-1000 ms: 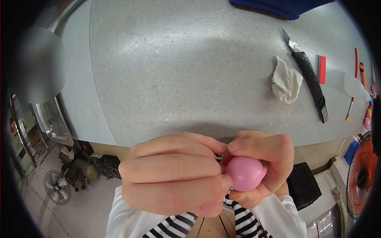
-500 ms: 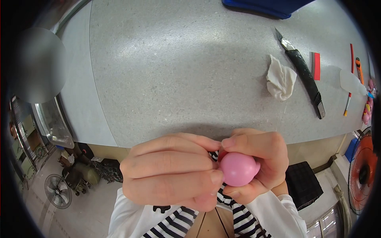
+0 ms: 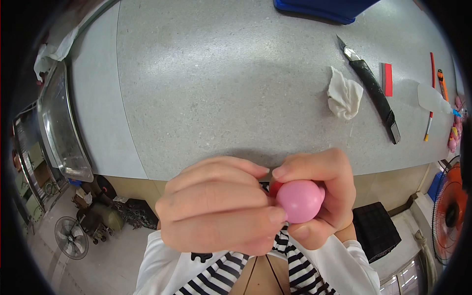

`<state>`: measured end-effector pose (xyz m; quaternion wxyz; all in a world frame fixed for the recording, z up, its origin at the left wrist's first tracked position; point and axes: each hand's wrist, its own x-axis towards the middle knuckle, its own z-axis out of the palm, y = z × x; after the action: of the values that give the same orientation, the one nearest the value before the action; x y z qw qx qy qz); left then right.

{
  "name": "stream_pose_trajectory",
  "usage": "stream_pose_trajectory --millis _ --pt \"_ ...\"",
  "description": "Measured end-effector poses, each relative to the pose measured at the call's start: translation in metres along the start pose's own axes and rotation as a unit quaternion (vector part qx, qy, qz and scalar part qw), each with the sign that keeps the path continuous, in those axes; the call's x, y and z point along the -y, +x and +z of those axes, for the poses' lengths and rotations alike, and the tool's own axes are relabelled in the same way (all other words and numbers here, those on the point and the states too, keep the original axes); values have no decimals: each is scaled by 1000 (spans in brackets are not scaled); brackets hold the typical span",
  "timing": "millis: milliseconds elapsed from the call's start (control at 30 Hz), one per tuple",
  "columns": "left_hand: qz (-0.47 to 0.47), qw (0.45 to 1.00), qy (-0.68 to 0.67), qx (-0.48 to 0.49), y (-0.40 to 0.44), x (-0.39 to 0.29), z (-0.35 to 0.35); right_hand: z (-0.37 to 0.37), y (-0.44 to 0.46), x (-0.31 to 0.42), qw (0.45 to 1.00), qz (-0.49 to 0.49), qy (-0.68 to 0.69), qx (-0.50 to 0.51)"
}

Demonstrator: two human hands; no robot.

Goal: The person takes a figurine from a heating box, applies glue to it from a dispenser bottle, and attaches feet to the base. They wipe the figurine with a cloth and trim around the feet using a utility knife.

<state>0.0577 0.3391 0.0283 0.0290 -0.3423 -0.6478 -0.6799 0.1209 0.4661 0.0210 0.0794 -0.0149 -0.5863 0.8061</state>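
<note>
At the near edge of the grey speckled worktop, we are holding up a glossy pink ball-shaped piece, with a small pointed nub showing on its right side. Our bare right hand is gripping it, one digit curving over the far side and another pressing the near side, so these fingers are standing only as far apart as the piece is wide. Our bare left hand is curling its fingers close together, one fingertip meeting the piece's left side; its thumb is hiding from view, so we cannot tell whether it is pinching anything. Between the hands, a small red part is peeping out, mostly covered.

To be working well, we are judging, the right hand should be steadying the piece with even, light pressure, since so smooth a curve could be slipping, while the left is pressing gently with its fingertips only. Beyond the hands, a crumpled white cloth is lying beside a long black-handled knife; its pointed metal blade is facing away from us, so any reaching there is calling for care.
</note>
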Motion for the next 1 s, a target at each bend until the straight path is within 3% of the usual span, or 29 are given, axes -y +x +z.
stream_pose_trajectory --millis 67,200,500,767,1000 --pt "48 997 28 -58 -2 2 7 -6 5 3 997 31 55 35" --pt "92 996 8 -8 -2 7 0 -6 5 5 985 86 114 94" --pt "70 996 -20 48 2 8 1 -10 13 2 990 42 54 127" --pt "79 996 -31 2 0 11 10 -14 15 -1 988 18 47 144" --pt "86 996 -26 26 0 12 11 -15 14 -3 989 13 60 137"
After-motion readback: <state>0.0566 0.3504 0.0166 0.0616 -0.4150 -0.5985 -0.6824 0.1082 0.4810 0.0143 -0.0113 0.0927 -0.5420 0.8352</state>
